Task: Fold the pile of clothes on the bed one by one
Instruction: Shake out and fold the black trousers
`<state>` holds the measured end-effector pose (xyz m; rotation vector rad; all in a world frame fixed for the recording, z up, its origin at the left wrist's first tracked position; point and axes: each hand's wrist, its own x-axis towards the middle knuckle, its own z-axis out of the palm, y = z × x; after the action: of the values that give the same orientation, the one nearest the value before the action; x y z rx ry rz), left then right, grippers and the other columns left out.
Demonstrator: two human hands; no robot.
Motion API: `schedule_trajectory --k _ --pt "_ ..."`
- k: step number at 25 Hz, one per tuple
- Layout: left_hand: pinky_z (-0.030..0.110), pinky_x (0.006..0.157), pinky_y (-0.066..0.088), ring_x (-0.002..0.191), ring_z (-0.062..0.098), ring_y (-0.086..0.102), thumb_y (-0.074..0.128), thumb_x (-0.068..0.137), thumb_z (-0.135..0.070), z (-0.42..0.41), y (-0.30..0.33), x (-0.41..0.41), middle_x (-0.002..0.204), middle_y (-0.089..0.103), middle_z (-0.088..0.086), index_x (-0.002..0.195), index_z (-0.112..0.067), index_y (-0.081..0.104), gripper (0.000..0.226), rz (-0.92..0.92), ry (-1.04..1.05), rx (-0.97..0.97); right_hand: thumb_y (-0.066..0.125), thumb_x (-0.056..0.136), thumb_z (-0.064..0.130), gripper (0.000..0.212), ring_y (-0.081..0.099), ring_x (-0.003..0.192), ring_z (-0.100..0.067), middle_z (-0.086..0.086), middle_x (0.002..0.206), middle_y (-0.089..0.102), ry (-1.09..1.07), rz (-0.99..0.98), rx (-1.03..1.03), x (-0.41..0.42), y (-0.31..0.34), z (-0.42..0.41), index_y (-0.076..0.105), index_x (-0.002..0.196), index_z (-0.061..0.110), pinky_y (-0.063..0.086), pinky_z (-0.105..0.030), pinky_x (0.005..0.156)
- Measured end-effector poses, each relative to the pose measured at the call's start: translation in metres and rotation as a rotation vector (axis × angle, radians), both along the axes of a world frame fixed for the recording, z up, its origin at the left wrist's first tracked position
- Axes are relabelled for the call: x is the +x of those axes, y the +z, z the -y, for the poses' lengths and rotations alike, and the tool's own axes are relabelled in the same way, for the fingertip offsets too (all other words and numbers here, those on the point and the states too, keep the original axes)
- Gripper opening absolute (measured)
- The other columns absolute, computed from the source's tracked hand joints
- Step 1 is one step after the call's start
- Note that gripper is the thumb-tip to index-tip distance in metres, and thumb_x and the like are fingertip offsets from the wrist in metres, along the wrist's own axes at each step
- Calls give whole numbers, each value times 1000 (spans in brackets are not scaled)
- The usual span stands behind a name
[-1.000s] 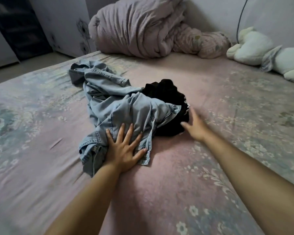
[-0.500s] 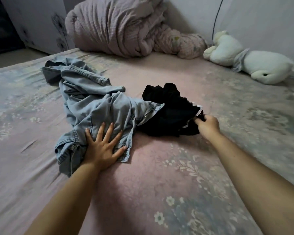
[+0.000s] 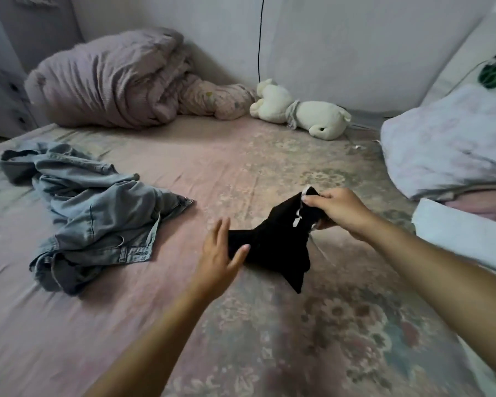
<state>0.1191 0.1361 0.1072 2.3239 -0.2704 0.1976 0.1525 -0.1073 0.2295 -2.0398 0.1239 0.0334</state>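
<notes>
Head view: the right hand, right of centre, is pinching the upper edge of the black garment with curled fingers, lifting it off the bed. The left hand, fingers straight and spread, is touching the garment's lower left end. The denim garment is lying crumpled at centre left.

Two bare, sleeveless forearms

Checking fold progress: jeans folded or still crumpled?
Crumpled, not folded. The jeans lie in a twisted heap on the bed, with neither hand on them.
</notes>
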Motion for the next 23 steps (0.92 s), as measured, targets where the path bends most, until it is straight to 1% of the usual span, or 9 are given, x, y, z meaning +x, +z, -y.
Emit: schedule_trajectory --k 2,5,8,11,12,14,16,18,23 --pt "38 115 21 142 23 21 41 81 -72 44 19 -27 157 16 3 151 -20 15 91 128 -173 24 65 89 20 20 61 51 -13 -9 69 61 104 -76 -81 -21 22 15 65 84 1 53 -24 47" --pt "39 111 23 139 23 25 50 78 -69 74 15 -54 153 27 6 150 -18 20 93 295 -313 155 66 89 25 34 56 59 -20 -13 71 52 248 -227 -328 -56 20 55 60 84 -7 51 -24 49" --pt "45 115 22 143 21 20 50 77 -71 99 -4 -78 153 27 0 150 -26 17 92 183 -395 230 66 88 26 29 53 68 -24 -11 70 48 392 -236 -535 -102 -22 84 52 75 4 44 -25 54" --pt "40 115 22 142 20 21 44 90 -62 113 -22 -98 153 28 2 150 -22 21 75 -46 -241 223 62 90 32 27 58 98 -28 -12 103 60 469 -282 -894 -158 -97 101 52 104 11 42 -33 73" --pt "39 113 26 140 22 25 42 93 -56 116 -25 -102 151 29 4 149 -18 23 70 -143 -138 187 60 91 32 31 57 104 -31 -12 112 59 423 -309 -888 -181 -117 105 49 112 11 45 -36 79" --pt "41 107 34 136 26 31 42 94 -53 121 -29 -106 149 31 9 148 -11 24 71 -248 15 183 58 92 35 31 57 107 -30 -8 117 60 292 -330 -477 -213 -147 110 49 116 16 48 -41 88" --pt "45 104 38 134 30 31 51 90 -54 132 -29 -107 147 28 13 148 -6 22 81 -307 107 204 50 94 45 31 55 113 -20 3 114 61 4 -391 180 -212 -147 109 53 113 22 46 -35 93" --pt "47 103 38 133 33 30 61 86 -49 142 -28 -106 144 26 16 146 -2 18 88 -438 209 109 42 95 52 43 58 102 -19 0 105 63 -265 -452 567 -184 -147 112 59 105 15 45 -33 88" --pt "43 91 49 118 32 46 62 84 -15 141 -28 -100 133 38 16 141 -3 24 70 -635 343 -206 51 95 41 37 61 43 -13 -2 48 63 -358 -542 647 -125 -126 104 57 75 10 47 -18 43"
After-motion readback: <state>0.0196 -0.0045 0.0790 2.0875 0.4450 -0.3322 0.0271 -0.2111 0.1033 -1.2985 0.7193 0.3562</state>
